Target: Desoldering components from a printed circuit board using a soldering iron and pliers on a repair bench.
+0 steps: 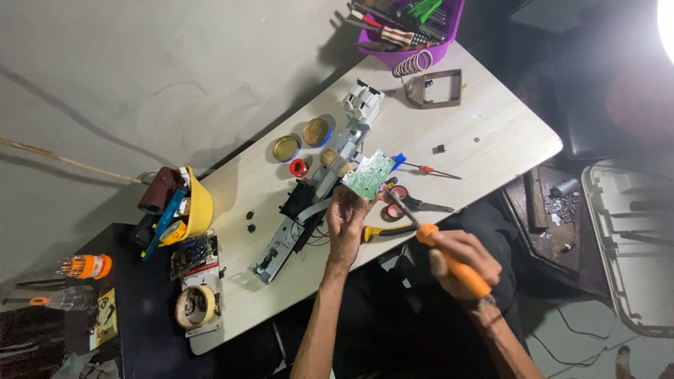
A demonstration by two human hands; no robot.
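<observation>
My left hand (pixel 349 219) holds up a green circuit board (pixel 369 174) by its lower edge, above the pale table (pixel 491 133). An orange-handled soldering iron (pixel 449 261) is gripped in my right hand (pixel 465 261), its metal tip (pixel 397 202) pointing up-left towards the board's lower right corner. Beneath the board lies a long grey and black printer carriage assembly (pixel 309 203) with a white part (pixel 363 102) at its far end.
Two round tins (pixel 286 148) (pixel 316 131), red tape roll (pixel 298 168), scissors (pixel 414 205), a small screwdriver (pixel 428 169) and yellow pliers (pixel 382 231) lie around. A purple tool basket (pixel 411 28) stands at the far end, a yellow bowl (pixel 193 207) and masking tape (pixel 195 307) to the left.
</observation>
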